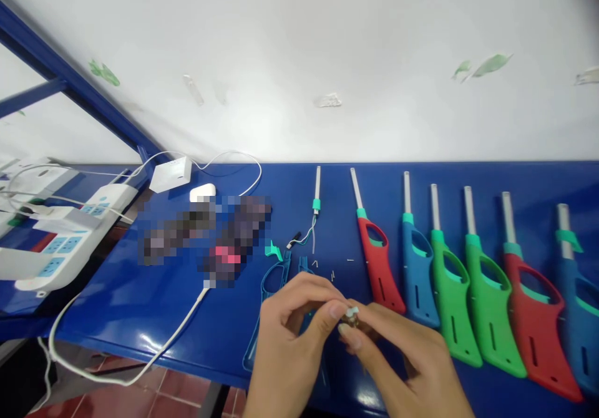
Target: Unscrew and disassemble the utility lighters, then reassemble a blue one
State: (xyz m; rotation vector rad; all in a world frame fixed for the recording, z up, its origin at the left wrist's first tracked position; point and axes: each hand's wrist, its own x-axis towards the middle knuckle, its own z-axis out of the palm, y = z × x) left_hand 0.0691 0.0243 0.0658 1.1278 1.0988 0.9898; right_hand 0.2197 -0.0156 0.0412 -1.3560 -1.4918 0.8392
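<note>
My left hand (297, 330) and my right hand (405, 352) meet over the near part of the blue table. Pinched between their fingertips is a small brass-coloured lighter part (350, 321) with a pale piece on top; fingers cover much of it. Partly under my left hand lie the halves of a blue lighter casing (251, 343). Beyond them are a turquoise trigger (272, 251) and a metal lighter tube (317, 184) with a turquoise collar. Wires run from the tube to a small black piece (295, 239). Several tiny screws (333, 276) lie just past my fingers.
To the right stands a row of whole lighters, including a red lighter (381, 268), a blue lighter (418, 274) and a green lighter (453, 306). At left are a power strip (88, 224), a white cable (163, 355) and blurred-out objects (238, 237). A white wall rises behind.
</note>
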